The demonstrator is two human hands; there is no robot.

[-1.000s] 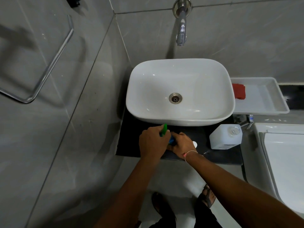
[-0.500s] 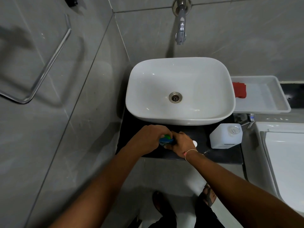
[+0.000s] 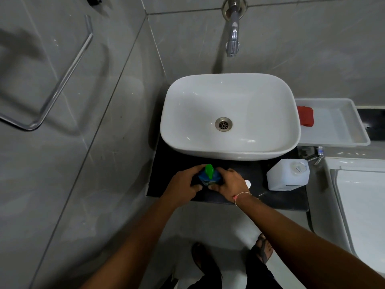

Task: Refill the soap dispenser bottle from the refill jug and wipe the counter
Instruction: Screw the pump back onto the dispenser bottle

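Head view, lower centre of frame. Bottle [image 3: 209, 178], blue with a green pump [image 3: 209, 171], stands upright on the dark counter [image 3: 166, 163], just in front of the basin [image 3: 229, 115].

- Left hand [image 3: 183, 184]: fingers curled round the bottle's left side, thumb at the front.
- Right hand [image 3: 229, 184]: fingers curled round the right side, gripping the body.
- Small white disc [image 3: 248, 183] on the counter just right of the right hand; possibly a cap, cannot tell whose.
- Jug [image 3: 287, 175], pale plastic, right of centre on the counter, well apart from the bottle. Nobody is touching it.
- Tray [image 3: 333, 122] at right edge, red cloth [image 3: 305, 116] in its left end.

Handling, as judged: the bottle is small and light, likely slick if soapy. Grip the body firmly with one hand and twist at the pump collar with the other, not the spout. The jug looks bulkier and heavier; take it round the body with the whole hand.
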